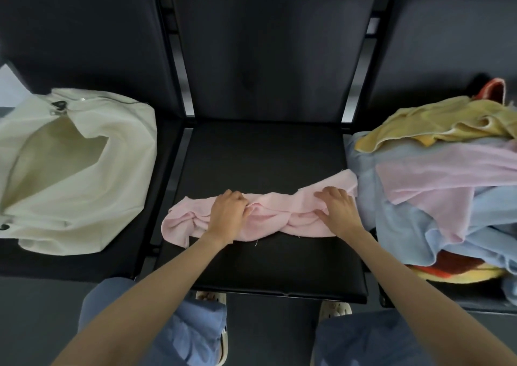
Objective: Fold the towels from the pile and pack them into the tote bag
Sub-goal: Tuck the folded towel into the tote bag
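Crumpled pink terry towel (260, 214) lay across the black padded seat (263, 265). Left hand (228, 214) gripped a fold of it. Right hand (337, 207) pressed it with fingers spread.

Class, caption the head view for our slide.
Both hands, left hand and right hand, rest on a crumpled pink towel.

**Count of items on the seats**

Three black seats (265, 253) in a row. One cream tote bag (75, 169). One pink towel (268, 214) lying apart. One heap of towels (436, 186), too tangled to count. Two hands, left (228, 211) and right (337, 207).
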`<state>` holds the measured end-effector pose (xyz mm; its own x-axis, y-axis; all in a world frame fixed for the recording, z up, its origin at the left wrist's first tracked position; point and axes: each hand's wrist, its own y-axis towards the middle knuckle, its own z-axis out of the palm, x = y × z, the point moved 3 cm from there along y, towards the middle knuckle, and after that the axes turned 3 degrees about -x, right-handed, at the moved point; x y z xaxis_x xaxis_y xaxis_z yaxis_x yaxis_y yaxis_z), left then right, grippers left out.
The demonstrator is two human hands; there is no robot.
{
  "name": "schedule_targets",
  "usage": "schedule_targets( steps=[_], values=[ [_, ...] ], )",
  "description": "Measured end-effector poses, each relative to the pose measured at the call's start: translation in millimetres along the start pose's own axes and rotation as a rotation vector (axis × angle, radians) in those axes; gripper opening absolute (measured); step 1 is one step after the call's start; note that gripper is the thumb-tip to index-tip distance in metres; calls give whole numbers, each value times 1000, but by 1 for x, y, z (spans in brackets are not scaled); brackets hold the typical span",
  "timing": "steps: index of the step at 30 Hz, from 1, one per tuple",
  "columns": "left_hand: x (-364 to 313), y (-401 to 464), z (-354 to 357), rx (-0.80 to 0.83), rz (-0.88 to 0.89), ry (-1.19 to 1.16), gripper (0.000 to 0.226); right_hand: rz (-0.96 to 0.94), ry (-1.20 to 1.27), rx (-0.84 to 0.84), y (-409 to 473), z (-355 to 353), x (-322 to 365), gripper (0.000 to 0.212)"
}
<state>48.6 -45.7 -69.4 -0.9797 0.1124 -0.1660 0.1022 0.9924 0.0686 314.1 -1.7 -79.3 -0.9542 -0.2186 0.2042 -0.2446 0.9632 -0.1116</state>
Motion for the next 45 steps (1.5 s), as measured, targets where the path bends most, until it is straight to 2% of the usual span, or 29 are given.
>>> schedule_targets(
  steps=[3, 7, 10, 14, 17, 22, 26, 29, 32, 35, 40, 42, 45],
  values=[
    [2, 4, -8, 11, -72, -10, 20, -43, -83, 19, 7, -2, -2, 41],
    [3, 11, -43, -141, -177, -158, 26, -119, -249, 3, 13, -9, 7, 37],
    [3, 15, -70, -229, -179, -267, 26, -101, -306, -9, 15, -16, 15, 28],
    [3, 18, -101, -333, -206, -329, 24, 14, -235, -137, 11, -39, 19, 17],
    [-2, 20, -128, -428, -299, -483, 22, 63, -115, -261, 4, -60, 15, 2],
    [-11, 30, -167, -592, -580, -813, 19, 156, 41, -328, -7, -83, -2, 10],
    [-15, 33, -175, -544, -757, -1182, 11, 126, 96, -294, -18, -73, -13, 25],
    [-17, 29, -176, -524, -826, -1303, 16, 121, 124, -146, -29, -56, -12, 31],
    [-16, 25, -174, -518, -873, -1371, 22, 93, 142, -44, -44, -41, -5, 24],
    [-12, 22, -172, -520, -912, -1381, 22, 137, 205, -33, -65, -37, 4, 10],
    [-6, 19, -169, -530, -970, -1374, 17, 66, 342, -132, -91, -33, 37, 9],
    [-6, 20, -166, -513, -964, -1362, 20, 1, 387, -104, -90, -27, 54, 7],
    [-7, 23, -161, -494, -938, -1340, 23, -99, 480, -48, -86, -14, 86, 17]
  ],
)
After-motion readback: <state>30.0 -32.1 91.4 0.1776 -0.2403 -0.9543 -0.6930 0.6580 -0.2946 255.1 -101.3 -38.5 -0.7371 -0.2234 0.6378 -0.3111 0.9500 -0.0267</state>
